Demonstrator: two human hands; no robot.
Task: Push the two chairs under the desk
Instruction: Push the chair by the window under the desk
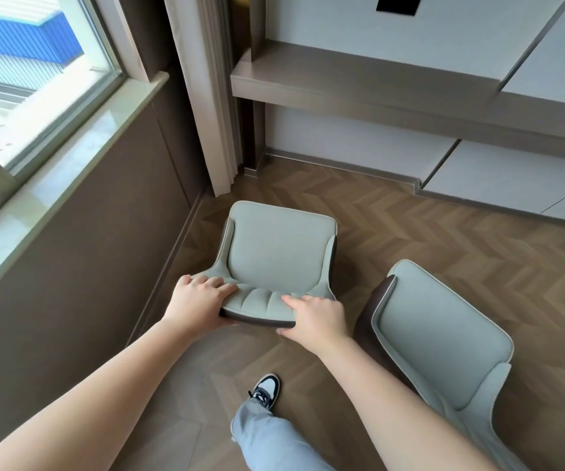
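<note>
Two pale green padded chairs with dark brown shells stand on the wood floor. The left chair (pixel 279 248) faces the desk (pixel 359 85), a short way in front of it. My left hand (pixel 199 300) grips the left end of its backrest top. My right hand (pixel 318 317) grips the right end of the same backrest, fingers over the padding and thumb behind. The right chair (pixel 440 338) stands close beside it, turned at an angle, with no hand on it. The desk is a beige wall-mounted slab with open floor beneath.
A window (pixel 33 73) and its stone sill (pixel 70 144) run along the left wall. A curtain (pixel 206 96) hangs in the corner by the desk's left end. White cabinet fronts (pixel 512 178) sit at the right. My foot in a dark and white sneaker (pixel 265 390) steps forward.
</note>
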